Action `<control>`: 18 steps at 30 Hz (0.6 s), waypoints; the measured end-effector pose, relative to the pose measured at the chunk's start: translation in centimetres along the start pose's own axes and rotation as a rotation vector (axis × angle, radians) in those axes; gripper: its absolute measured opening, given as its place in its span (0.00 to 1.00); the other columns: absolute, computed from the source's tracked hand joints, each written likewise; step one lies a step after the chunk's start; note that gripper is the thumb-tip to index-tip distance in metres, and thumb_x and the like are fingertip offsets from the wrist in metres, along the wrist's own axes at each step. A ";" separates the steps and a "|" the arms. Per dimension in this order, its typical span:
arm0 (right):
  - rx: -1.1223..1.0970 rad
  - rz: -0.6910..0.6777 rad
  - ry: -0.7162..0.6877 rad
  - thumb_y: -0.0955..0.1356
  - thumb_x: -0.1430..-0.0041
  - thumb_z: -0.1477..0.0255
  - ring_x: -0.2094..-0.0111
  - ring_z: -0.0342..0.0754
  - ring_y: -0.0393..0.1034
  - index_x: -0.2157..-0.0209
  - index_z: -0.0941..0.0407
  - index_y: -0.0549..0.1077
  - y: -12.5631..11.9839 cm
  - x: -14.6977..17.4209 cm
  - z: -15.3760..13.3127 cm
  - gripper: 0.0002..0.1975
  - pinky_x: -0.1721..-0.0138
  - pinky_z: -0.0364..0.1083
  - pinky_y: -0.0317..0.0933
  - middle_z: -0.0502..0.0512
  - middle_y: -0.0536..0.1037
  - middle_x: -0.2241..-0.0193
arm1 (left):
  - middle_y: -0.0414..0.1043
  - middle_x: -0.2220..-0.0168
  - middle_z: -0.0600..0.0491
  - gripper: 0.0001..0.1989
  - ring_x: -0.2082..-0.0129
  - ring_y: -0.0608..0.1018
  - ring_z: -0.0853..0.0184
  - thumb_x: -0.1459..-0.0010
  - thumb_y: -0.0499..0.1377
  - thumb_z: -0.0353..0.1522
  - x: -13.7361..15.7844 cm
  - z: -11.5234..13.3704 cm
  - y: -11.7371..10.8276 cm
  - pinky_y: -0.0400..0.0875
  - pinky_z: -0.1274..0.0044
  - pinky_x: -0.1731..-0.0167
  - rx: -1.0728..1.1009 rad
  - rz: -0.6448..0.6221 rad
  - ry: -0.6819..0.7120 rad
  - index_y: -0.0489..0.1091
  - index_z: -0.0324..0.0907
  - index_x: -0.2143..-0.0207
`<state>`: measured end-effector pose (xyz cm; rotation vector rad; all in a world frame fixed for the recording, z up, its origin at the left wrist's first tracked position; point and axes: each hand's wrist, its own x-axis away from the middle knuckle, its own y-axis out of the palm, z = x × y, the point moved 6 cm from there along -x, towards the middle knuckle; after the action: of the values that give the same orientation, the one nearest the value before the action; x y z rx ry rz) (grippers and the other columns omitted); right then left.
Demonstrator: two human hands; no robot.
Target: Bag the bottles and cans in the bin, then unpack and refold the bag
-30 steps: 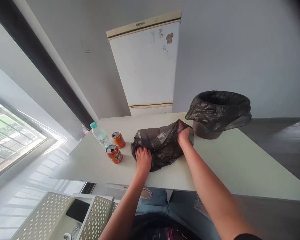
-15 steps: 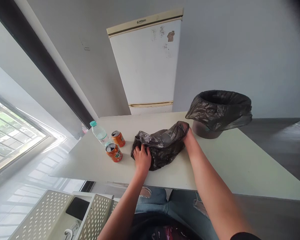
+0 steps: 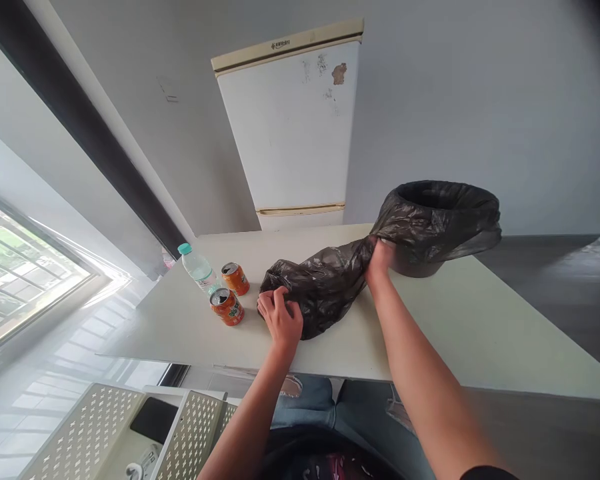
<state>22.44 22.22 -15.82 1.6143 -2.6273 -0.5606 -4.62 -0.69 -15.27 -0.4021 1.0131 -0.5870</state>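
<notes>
A filled black plastic bag lies on the pale table in front of me. My left hand presses against the bag's left end, fingers curled on the plastic. My right hand is closed around the bag's gathered right end and holds it up and to the right, so the plastic is stretched. That end sits right beside the bin lined with a black bag at the back right.
Two orange drink cans and a clear water bottle with a teal cap stand left of the bag. A white fridge stands behind the table. A perforated white rack is at lower left.
My right hand has drawn the bag's open end together and pulled it right toward the bin, stretching the bag. My left hand shifted slightly on the left end.
</notes>
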 end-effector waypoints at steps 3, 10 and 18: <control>-0.031 -0.191 -0.054 0.71 0.48 0.57 0.73 0.44 0.59 0.78 0.52 0.61 1.8 1.8 -1.5 0.18 0.71 0.43 0.59 0.44 0.62 0.79 | 0.67 0.49 0.41 0.19 0.46 0.72 0.52 0.37 0.58 0.27 0.0 1.1 0.0 0.66 0.59 0.41 0.031 -0.042 0.115 0.75 0.43 0.45; -0.142 -0.283 -0.172 0.68 0.47 0.61 0.65 0.47 0.69 0.68 0.56 0.76 3.1 4.6 -5.2 0.12 0.63 0.44 0.64 0.52 0.76 0.68 | 0.75 0.45 0.44 0.15 0.44 0.75 0.51 0.33 0.56 0.29 0.1 -0.5 3.6 0.64 0.55 0.39 -0.119 -0.431 0.009 0.81 0.45 0.51; -0.280 0.249 -0.558 0.65 0.42 0.68 0.76 0.44 0.59 0.77 0.53 0.63 -1.7 5.5 -14.0 0.11 0.72 0.44 0.57 0.46 0.60 0.79 | 0.76 0.49 0.41 0.15 0.47 0.76 0.50 0.32 0.55 0.29 0.5 -1.3 4.5 0.68 0.55 0.43 -0.142 -0.425 -0.015 0.81 0.42 0.53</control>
<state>23.97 12.64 -4.26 1.1505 -2.8576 -1.4602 -4.32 2.38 -18.77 -0.7572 0.9626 -0.8931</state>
